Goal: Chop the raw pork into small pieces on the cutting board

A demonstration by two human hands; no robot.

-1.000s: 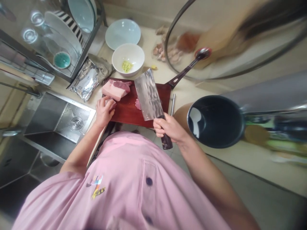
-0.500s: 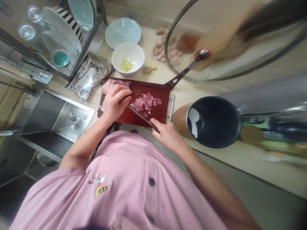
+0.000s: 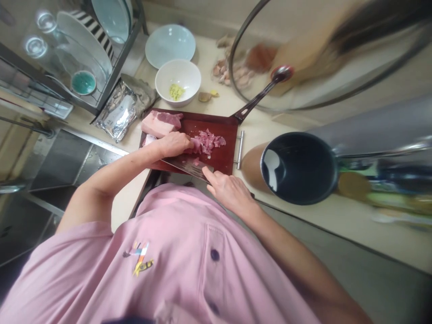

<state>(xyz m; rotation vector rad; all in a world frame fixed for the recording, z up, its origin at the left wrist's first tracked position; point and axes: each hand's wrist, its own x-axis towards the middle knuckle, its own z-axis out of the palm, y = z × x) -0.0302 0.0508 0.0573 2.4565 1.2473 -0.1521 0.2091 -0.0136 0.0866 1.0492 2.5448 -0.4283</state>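
A reddish-brown cutting board [image 3: 226,128] lies on the counter with a small pile of chopped raw meat [image 3: 209,141] on it. My left hand [image 3: 176,144] is closed, its fingertips pinching a piece of meat at the left edge of the pile. My right hand [image 3: 229,189] grips a kitchen knife [image 3: 189,168] by the handle. The blade lies tilted low over the board's near edge, pointing left, with a few meat bits beside it. A larger slab of raw meat [image 3: 160,123] rests at the board's far left corner, beyond my left wrist.
Behind the board stand a white bowl [image 3: 178,76] with chopped yellow-green bits and a pale blue plate [image 3: 170,45]. A glass lid [image 3: 283,108] and a dark pot [image 3: 299,168] are on the right. Left are a foil bag [image 3: 119,112], a dish rack [image 3: 118,72] and a sink [image 3: 60,153].
My left hand has moved right and nearer, off the slab and onto the small meat pieces. My right hand has drawn the knife slightly toward me, and its blade now shows flatter.
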